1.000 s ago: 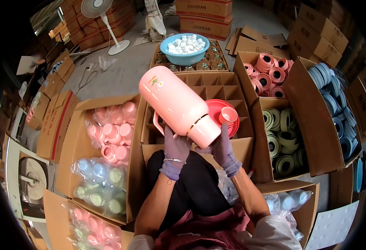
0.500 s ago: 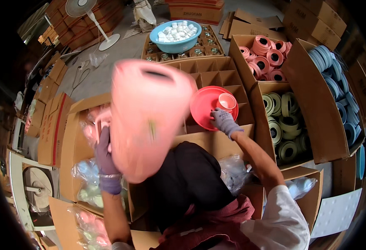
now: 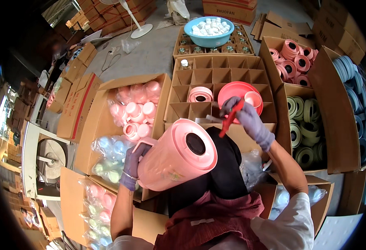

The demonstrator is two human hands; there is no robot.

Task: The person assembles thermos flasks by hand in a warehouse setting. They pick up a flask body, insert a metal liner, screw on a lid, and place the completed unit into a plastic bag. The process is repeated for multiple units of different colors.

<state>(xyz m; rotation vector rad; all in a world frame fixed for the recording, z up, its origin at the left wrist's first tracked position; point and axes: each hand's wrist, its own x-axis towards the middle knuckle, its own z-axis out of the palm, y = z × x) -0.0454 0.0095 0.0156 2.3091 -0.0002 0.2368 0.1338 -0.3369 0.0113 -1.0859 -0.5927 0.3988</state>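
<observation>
My left hand (image 3: 136,160) is closed round the handle of a pink thermos jug (image 3: 170,164), which lies tilted over my lap. Its round base, with a dark hole in the middle, faces up and to the right. In my right hand (image 3: 254,123) is a red tool (image 3: 232,118), slanting downward; motion blur hides its exact kind, and a greyish bar shows beside it. Just beyond that hand, a red plate (image 3: 233,89) carries a small pink cup (image 3: 254,99). Left of the plate, a pink ring-shaped part (image 3: 200,94) rests on the divided carton (image 3: 181,110).
A light-blue basin (image 3: 210,39) of white caps stands on a carton of glass-like bottles at the back. Cartons of pink (image 3: 289,66), green (image 3: 304,125) and blue rings (image 3: 354,100) line the right. An open carton of pink parts (image 3: 135,110) stands left.
The jug has swung down and tipped, turning its base into view. My right hand has risen from the plate's edge with the red tool in it. The whole view has shifted.
</observation>
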